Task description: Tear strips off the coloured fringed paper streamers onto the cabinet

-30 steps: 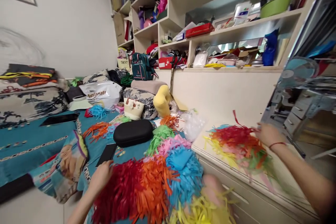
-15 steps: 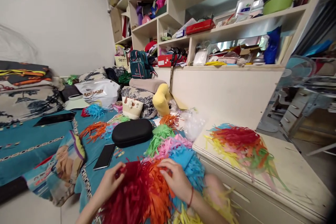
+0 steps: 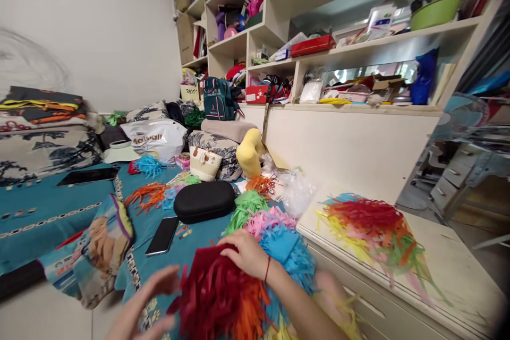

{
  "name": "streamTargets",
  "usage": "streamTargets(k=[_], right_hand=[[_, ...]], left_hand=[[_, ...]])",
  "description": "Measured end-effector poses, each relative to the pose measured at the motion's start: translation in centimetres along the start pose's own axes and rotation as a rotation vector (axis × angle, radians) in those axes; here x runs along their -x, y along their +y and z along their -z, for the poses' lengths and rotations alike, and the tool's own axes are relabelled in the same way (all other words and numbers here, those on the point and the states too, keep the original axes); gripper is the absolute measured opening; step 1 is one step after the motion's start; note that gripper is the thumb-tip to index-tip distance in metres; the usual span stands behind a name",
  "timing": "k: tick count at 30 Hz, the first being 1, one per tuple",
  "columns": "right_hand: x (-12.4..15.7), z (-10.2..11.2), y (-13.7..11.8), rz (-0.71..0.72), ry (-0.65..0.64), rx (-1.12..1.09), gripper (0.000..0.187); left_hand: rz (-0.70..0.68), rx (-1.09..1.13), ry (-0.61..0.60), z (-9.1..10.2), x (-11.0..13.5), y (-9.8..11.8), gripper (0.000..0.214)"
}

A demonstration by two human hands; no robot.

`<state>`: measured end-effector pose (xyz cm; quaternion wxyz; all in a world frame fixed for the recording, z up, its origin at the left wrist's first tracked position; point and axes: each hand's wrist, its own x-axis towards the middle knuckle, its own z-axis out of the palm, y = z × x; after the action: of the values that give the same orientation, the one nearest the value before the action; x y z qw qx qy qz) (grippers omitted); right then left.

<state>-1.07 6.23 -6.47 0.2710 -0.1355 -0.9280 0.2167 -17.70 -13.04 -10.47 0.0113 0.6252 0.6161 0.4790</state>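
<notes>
Your right hand (image 3: 247, 252) lies on the top edge of the red fringe (image 3: 217, 297), which sits on the near side of the black case (image 3: 204, 201), close to you on the teal bedcover (image 3: 40, 218). The fingers are bent and held together over that edge. The thumb is hidden beneath, so you cannot tell whether they pinch the paper or only rest on it. Your left hand (image 3: 147, 303) is nearer you than the case and a little left of it, just beside the red strips. It is blurred, with the fingers spread apart and nothing in them. Orange fringe (image 3: 251, 313) touches the red on its right, under your right wrist. Blue fringe (image 3: 289, 255) lies just right of that hand, with pink fringe (image 3: 269, 219) between it and the case and green fringe (image 3: 247, 206) just beside the case's right end. A phone (image 3: 162, 235) lies face up just in front of the case, to its left. Well to the right of the case, a heap of mixed fringe (image 3: 370, 226), with red on top and yellow, green and pink strips trailing out, rests on the pale cabinet top (image 3: 458, 276). Behind the case stand a small cream bag (image 3: 205, 163) and a yellow cushion (image 3: 249, 151). Far to the case's left, a dark tablet (image 3: 87, 176) lies flat on the bedcover.
</notes>
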Motion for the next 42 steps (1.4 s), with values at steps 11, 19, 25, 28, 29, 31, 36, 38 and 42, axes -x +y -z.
streamTargets(k=[11,19,25,28,29,31,36,38,42], right_hand=[[4.3,2.6,-5.8,-0.055,0.326,0.044,0.017],[5.7,1.1,-5.2,-0.322,0.290,-0.125,0.008],[4.9,1.1,-4.6,-0.277,0.286,-0.088,0.006],[4.8,0.3,-4.6,-0.241,0.280,-0.016,0.012],[4.8,0.0,-4.5,-0.232,0.285,0.004,0.010],[4.6,-0.2,-4.2,-0.219,0.306,0.033,0.015],[3.4,0.1,-3.5,-0.171,0.316,0.068,0.013],[2.9,0.0,-3.1,-0.157,0.292,0.078,0.014],[2.5,-0.1,-2.1,-0.171,0.285,0.092,0.015]], left_hand=[[0.241,0.421,0.060,-4.6,-6.5,3.9,0.036],[0.189,0.368,0.111,-4.7,-6.1,4.3,0.032],[0.208,0.354,0.104,-4.8,-5.7,3.7,0.033],[0.218,0.351,0.101,-4.6,-5.6,3.3,0.034],[0.221,0.345,0.108,-4.6,-5.5,3.2,0.034],[0.239,0.340,0.126,-4.6,-5.4,2.9,0.035],[0.339,0.463,0.156,-5.6,-4.8,1.8,0.033],[0.369,0.546,0.140,-6.4,-4.5,1.2,0.038],[0.390,0.592,0.137,-7.4,-3.8,0.0,0.056]])
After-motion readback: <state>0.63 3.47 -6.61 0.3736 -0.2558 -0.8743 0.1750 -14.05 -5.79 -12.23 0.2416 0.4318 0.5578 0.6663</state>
